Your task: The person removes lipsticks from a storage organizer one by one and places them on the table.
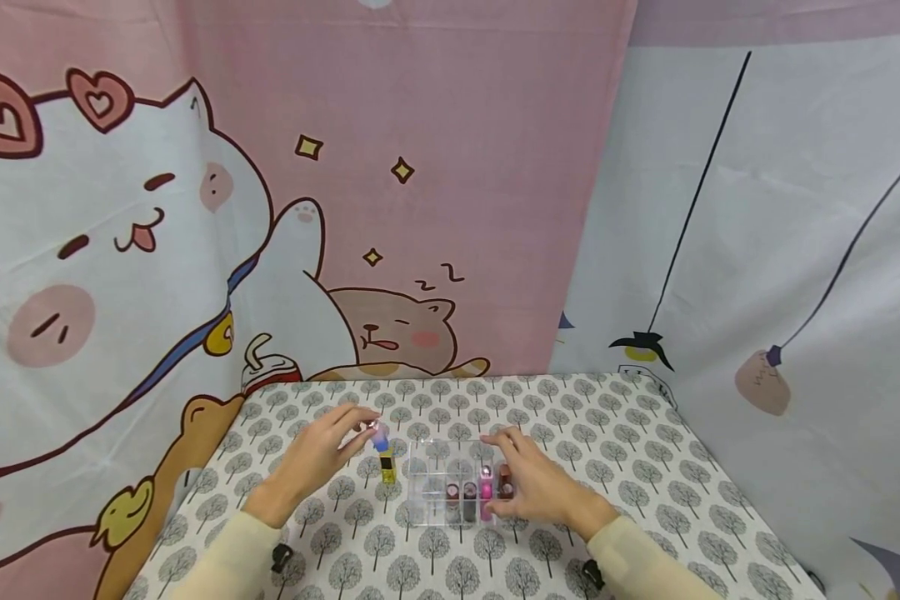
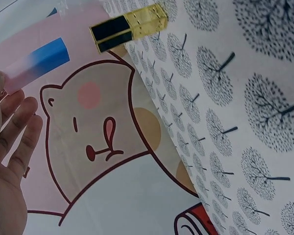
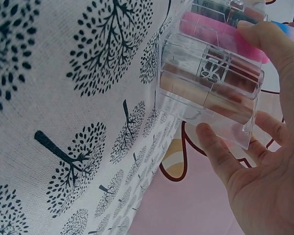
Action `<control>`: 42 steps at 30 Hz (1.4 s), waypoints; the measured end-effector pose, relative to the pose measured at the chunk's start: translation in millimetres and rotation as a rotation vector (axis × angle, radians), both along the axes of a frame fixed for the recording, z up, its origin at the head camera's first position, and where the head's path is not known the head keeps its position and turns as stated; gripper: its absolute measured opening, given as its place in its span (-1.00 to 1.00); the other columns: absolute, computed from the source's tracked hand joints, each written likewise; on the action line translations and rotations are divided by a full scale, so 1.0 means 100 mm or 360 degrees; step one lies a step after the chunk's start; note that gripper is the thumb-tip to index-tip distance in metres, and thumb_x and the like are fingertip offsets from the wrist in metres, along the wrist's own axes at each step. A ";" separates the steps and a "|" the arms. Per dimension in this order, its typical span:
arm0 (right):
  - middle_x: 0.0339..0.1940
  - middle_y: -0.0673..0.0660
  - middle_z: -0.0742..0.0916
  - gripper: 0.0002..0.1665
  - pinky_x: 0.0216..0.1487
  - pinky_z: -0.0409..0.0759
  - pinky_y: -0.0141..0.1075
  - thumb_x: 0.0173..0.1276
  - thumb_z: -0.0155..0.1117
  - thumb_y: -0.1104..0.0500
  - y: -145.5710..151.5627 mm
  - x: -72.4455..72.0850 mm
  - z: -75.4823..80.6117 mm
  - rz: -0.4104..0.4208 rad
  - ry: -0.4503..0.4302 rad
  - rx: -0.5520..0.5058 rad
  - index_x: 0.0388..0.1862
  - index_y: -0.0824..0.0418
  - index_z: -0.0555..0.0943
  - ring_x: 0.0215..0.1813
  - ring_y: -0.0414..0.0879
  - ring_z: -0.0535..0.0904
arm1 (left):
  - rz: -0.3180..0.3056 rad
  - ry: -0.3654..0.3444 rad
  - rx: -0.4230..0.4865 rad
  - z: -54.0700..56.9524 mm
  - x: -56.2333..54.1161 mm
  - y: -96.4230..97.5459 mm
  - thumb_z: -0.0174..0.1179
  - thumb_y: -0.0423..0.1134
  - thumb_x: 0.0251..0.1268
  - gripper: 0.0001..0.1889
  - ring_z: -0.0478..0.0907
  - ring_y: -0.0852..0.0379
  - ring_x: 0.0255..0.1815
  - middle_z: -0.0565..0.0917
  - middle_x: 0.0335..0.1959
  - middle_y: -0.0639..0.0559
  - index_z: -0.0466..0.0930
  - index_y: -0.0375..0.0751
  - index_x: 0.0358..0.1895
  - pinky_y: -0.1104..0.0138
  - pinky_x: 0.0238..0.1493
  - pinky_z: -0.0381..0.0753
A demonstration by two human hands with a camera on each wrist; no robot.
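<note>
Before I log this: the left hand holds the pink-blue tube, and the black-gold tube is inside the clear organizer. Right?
Not quite: the black-gold tube is outside the clear organizer, on the cloth to its left, as the head view shows. The left hand does hold the pink-blue tube.

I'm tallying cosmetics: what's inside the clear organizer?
The clear organizer holds a bright pink tube, a dark tube and others. In the head view, the right hand partly covers its right side, hiding what's behind.

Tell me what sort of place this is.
Likely a staged tabletop workspace: cartoon-printed fabric hangs behind, a tree-print cloth lies flat before it, and a clear organizer holds cosmetic-looking tubes.
</note>
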State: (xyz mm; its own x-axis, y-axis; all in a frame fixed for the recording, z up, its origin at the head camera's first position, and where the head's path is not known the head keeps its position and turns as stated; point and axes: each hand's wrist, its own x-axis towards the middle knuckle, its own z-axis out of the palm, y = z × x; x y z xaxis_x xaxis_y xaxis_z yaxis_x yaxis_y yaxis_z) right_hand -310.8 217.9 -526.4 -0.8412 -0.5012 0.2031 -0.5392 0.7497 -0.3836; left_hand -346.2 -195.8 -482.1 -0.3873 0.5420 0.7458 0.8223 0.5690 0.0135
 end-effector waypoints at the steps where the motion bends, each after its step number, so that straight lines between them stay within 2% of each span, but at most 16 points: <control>1: 0.61 0.11 0.53 0.31 0.54 0.82 0.15 0.26 0.87 -0.21 0.00 0.00 0.00 -0.0001 -0.0004 0.0000 0.85 0.02 0.34 0.41 0.10 0.63 | 0.0006 -0.0009 -0.0004 0.00 0.00 -0.02 0.68 -0.39 0.33 -0.59 0.79 0.24 -0.23 0.86 0.05 0.04 0.82 -0.17 0.20 0.57 -0.16 0.81; 8: 0.61 0.10 0.53 0.31 0.51 0.84 0.11 0.26 0.87 -0.21 0.00 0.00 0.01 -0.0011 0.0010 0.0008 0.85 0.02 0.35 0.37 -0.02 0.61 | 0.0065 -0.0029 0.0009 -0.02 -0.03 -0.10 0.65 -0.40 0.36 -0.60 0.83 0.13 -0.22 0.86 0.07 -0.01 0.83 -0.24 0.22 0.46 -0.16 0.88; 13: 0.62 0.09 0.53 0.31 0.51 0.84 0.10 0.26 0.88 -0.21 0.00 0.00 0.00 -0.0010 0.0015 0.0003 0.84 0.01 0.35 0.37 -0.02 0.62 | 0.0096 -0.0046 0.0013 -0.06 -0.05 -0.15 0.64 -0.42 0.39 -0.61 0.82 0.17 -0.25 0.87 0.09 -0.01 0.83 -0.23 0.23 0.42 -0.21 0.88; 16: 0.63 0.10 0.52 0.31 0.53 0.82 0.11 0.27 0.87 -0.21 0.00 0.00 0.00 -0.0007 0.0003 -0.0007 0.85 0.01 0.35 0.39 0.04 0.63 | 0.0108 -0.0052 0.0007 -0.09 -0.07 -0.17 0.64 -0.42 0.40 -0.62 0.79 0.20 -0.28 0.87 0.09 -0.01 0.83 -0.22 0.22 0.43 -0.24 0.87; 23: 0.65 0.11 0.52 0.31 0.53 0.82 0.16 0.25 0.88 -0.21 0.01 0.00 -0.02 -0.0007 -0.0012 -0.0034 0.85 -0.01 0.35 0.41 0.11 0.64 | 0.0115 -0.0066 -0.0010 -0.18 -0.11 -0.21 0.67 -0.37 0.37 -0.64 0.71 0.26 -0.35 0.87 -0.01 0.00 0.84 -0.16 0.17 0.58 -0.31 0.73; 31: 0.66 0.10 0.52 0.32 0.55 0.82 0.13 0.25 0.87 -0.24 0.01 -0.01 -0.03 -0.0019 0.0004 -0.0013 0.85 -0.02 0.35 0.43 0.02 0.61 | 0.0130 -0.0108 -0.0048 -0.27 -0.15 -0.23 0.69 -0.36 0.34 -0.63 0.74 0.24 -0.33 0.88 -0.03 0.01 0.84 -0.17 0.16 0.56 -0.34 0.74; 40: 0.65 0.10 0.52 0.32 0.55 0.83 0.13 0.26 0.87 -0.25 0.01 -0.01 -0.02 -0.0018 0.0005 -0.0004 0.85 -0.01 0.34 0.42 0.00 0.60 | 0.0112 -0.0236 -0.0062 -0.35 -0.15 -0.26 0.66 -0.36 0.40 -0.66 0.83 0.19 -0.23 0.87 -0.02 0.04 0.83 -0.16 0.16 0.28 -0.24 0.95; 42: 0.66 0.11 0.52 0.32 0.55 0.82 0.13 0.26 0.87 -0.24 0.01 -0.01 -0.02 -0.0016 0.0002 -0.0007 0.85 -0.01 0.34 0.44 0.00 0.60 | 0.0108 -0.0242 -0.0070 -0.36 -0.14 -0.26 0.66 -0.36 0.39 -0.65 0.85 0.18 -0.20 0.87 -0.03 0.05 0.82 -0.14 0.16 0.28 -0.20 0.96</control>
State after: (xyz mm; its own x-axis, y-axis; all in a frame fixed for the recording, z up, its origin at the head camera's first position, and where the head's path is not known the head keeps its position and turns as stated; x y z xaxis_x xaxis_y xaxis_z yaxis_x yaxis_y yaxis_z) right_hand -311.5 218.9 -528.6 -0.8461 -0.4916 0.2062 -0.5320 0.7534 -0.3864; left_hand -360.7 -222.1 -518.3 -0.5308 0.5416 0.6519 0.7723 0.6259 0.1088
